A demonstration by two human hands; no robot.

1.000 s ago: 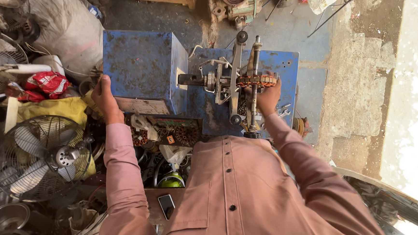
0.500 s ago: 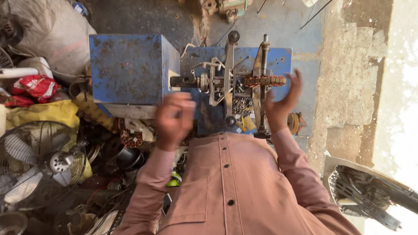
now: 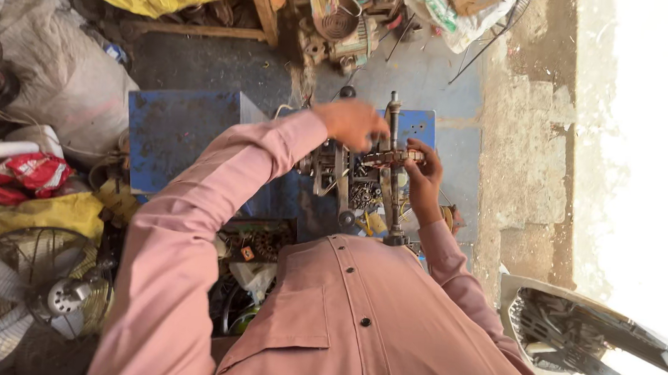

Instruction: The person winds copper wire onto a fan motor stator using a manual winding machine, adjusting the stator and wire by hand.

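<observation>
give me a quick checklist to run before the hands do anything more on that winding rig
1. Both hands on the work: ok. Left hand and right hand meet at the copper-wound core.
2. Core seated between the upright metal posts: ok, it sits across them.
3. Grip of each hand on the core: cannot tell, the fingers hide the contact.
4. Left sleeve off the mechanism: not ok, it crosses over the blue metal box close to the rig.
5. Loose parts below the rig: not ok, cluttered.

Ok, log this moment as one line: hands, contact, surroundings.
left hand: on winding machine top | right hand: fingers at mounted copper-wound part | base: blue metal box | nearby: fan
</observation>
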